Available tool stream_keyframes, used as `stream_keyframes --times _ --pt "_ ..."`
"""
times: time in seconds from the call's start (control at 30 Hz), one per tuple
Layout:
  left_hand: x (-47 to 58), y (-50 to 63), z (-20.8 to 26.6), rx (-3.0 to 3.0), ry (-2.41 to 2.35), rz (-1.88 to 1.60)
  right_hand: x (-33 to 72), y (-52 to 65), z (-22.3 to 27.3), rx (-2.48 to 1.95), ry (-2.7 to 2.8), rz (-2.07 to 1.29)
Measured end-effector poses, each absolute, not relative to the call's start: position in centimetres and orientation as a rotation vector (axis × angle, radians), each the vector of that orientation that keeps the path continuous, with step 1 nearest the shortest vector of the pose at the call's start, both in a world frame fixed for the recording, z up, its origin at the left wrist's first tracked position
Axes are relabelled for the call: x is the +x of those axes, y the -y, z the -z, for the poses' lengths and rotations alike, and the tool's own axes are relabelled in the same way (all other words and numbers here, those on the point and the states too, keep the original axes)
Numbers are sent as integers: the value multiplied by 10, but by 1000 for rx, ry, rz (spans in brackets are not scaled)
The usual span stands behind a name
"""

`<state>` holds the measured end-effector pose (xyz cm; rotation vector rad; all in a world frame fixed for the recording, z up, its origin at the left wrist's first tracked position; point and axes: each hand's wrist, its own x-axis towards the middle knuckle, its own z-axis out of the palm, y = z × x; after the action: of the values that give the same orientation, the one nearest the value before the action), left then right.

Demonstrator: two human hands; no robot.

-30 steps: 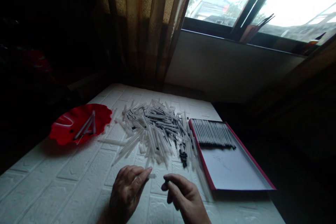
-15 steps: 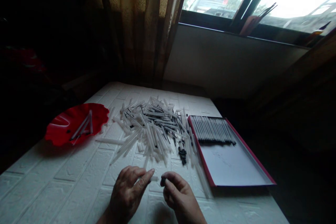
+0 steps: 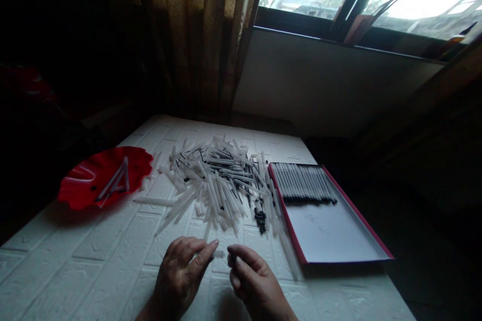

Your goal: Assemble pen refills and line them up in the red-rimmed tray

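Note:
My left hand (image 3: 181, 272) is closed, with a translucent pen barrel (image 3: 218, 254) pinched between thumb and fingers, its clear end pointing right. Just across a small gap, my right hand (image 3: 251, 273) pinches a small black pen part (image 3: 232, 260) between thumb and forefinger; its exact shape is partly hidden by the fingers. Beyond both hands lies a loose pile of translucent pen barrels (image 3: 222, 195) mixed with dark refills (image 3: 226, 163). Several black pen parts (image 3: 259, 216) are heaped at the pile's near right edge.
A red-edged box (image 3: 344, 241) on the right holds a row of pens (image 3: 307, 183) with black ends. On the left, a red scalloped dish (image 3: 77, 180) contains a few pen pieces. The white brick-patterned table (image 3: 101, 256) ends before a curtain and a window.
My right hand has turned slightly and shifted a little left, so its fingers cover more of the black part. The left hand stays nearly in place; the whole view has shifted slightly.

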<state>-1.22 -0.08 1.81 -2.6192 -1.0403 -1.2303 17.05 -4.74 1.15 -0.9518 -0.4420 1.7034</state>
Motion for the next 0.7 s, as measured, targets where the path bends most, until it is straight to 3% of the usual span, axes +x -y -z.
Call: stream_keyframes --times 0.7 --pt "-7 0 -20 -2633 987 1211 160 43 -14 -1071 489 -1543"
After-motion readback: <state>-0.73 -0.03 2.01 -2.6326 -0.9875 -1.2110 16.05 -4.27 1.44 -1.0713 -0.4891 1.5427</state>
